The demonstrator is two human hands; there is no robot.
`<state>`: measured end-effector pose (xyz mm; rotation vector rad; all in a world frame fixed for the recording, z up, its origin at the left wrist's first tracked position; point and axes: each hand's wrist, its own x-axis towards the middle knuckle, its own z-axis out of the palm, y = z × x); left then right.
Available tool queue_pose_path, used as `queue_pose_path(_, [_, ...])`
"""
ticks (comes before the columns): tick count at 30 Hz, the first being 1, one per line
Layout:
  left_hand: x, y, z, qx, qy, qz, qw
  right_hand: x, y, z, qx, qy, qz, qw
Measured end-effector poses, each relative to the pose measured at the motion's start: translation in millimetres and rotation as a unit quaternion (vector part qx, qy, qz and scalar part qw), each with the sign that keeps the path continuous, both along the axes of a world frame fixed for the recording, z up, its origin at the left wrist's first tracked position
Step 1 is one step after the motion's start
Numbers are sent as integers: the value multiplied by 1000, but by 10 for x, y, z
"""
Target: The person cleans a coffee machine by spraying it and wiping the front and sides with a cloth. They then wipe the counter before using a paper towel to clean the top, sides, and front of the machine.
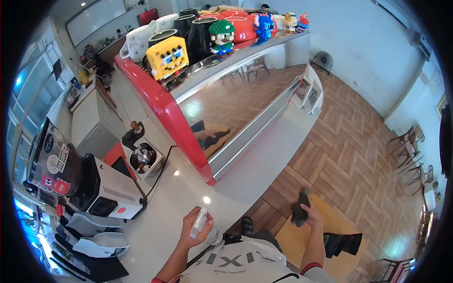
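White plastic forms the trigger head of the spray bottle (199,222) in your left hand (188,233), fingers curled closed around it; the clear body sits close to your shirt (236,262), by the near edge of the pale counter (181,193). Your right hand (312,215) is closed on a dark grey cloth (299,210), held near the left edge of the wooden table (292,240). Farther off stands a red-sided espresso machine (172,120), upturned cups (201,37) on top. Left of it is a coffee grinder (111,188).
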<state>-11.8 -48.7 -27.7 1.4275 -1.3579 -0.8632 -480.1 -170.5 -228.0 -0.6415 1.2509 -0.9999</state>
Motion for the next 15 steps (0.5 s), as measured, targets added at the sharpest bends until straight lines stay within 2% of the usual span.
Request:
queue_pose_path(1, [14, 17, -45, -6, -7, -3, 1000, 45, -44, 142, -2, 8, -8, 1000])
queue_pose_path(2, [2, 43, -74, -8, 2, -12, 1000, 48, -95, 312, 60, 247, 75, 964])
queue_pose_path(3, [8, 84, -108, -16, -6, -8, 1000, 81, -107, 436, 127, 466, 154, 862])
queue_pose_path(4, [9, 119, -144, -23, -15, -4, 1000, 162, -93, 548, 133, 470, 147, 860])
queue_pose_path(5, [9, 139, -187, -20, -9, -9, 1000, 268, -70, 652, 70, 222, 46, 971])
queue_pose_path(6, [15, 147, -232, -46, -15, 14, 999, 316, -26, 722, -1, -46, -62, 997])
queue_pose_path(7, [18, 140, -278, -72, -22, 35, 997, 277, -13, 709, 1, -41, -69, 997])
queue_pose_path(9, [45, 108, -372, -78, -35, 30, 996, 216, 9, 712, -72, 191, 63, 977])
queue_pose_path(10, [52, 86, -420, -95, -48, 31, 994, 218, 51, 762, -66, 196, 57, 977])
queue_pose_path(11, [49, 73, -439, -112, -60, 33, 991, 383, 117, 953, -91, 29, 42, 994])
queue_pose_path(12, [53, 53, -400, -121, -74, 23, 990, 514, 182, 1068, -115, -137, 21, 984])
queue_pose_path(13, [34, 57, -388, -116, -69, 11, 991, 556, 217, 1096, -111, -132, 8, 985])
queue_pose_path(15, [4, 46, -366, -100, -38, 10, 994, 620, 235, 1135, -172, 5, -11, 985])
